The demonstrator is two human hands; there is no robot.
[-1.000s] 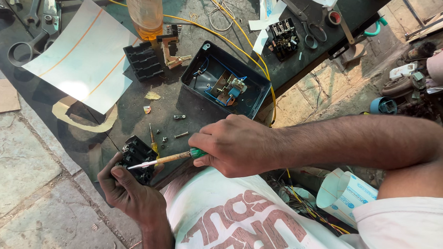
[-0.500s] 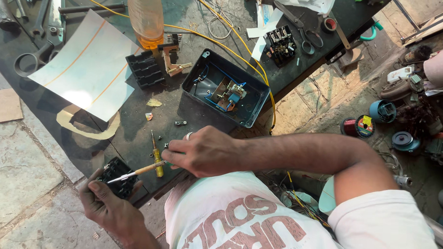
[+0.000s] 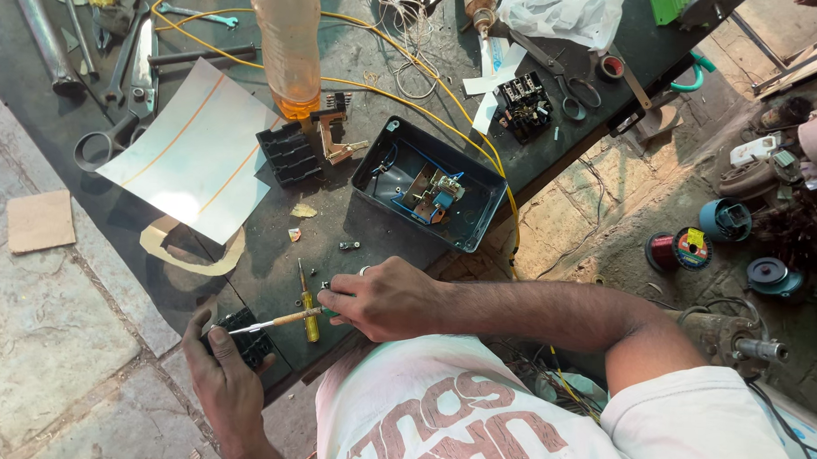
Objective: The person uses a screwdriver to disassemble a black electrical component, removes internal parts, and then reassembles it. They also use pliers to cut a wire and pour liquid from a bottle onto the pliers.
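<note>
My left hand [image 3: 227, 377] grips a small black terminal block [image 3: 242, 339] at the near edge of the dark workbench [image 3: 354, 228]. My right hand [image 3: 383, 299] holds a thin screwdriver [image 3: 278, 321] with a yellowish handle. Its tip rests on the block. A second yellow-handled screwdriver [image 3: 307, 300] lies on the bench just beside my right hand's fingers. A small screw [image 3: 349, 245] lies a little farther back.
An open dark blue switch box [image 3: 428, 185] with wiring stands mid-bench, a yellow wire [image 3: 448, 122] running behind it. Nearby are a black ribbed block [image 3: 289, 153], an orange bottle [image 3: 288, 44], a white sheet [image 3: 194, 154], scissors [image 3: 567, 90], wrenches [image 3: 116, 56], and spools [image 3: 679, 250] on the ground at right.
Both hands have drifted toward the bench's near left edge, still with the screwdriver on the black block. The view has widened, so more of the bench's back shows.
</note>
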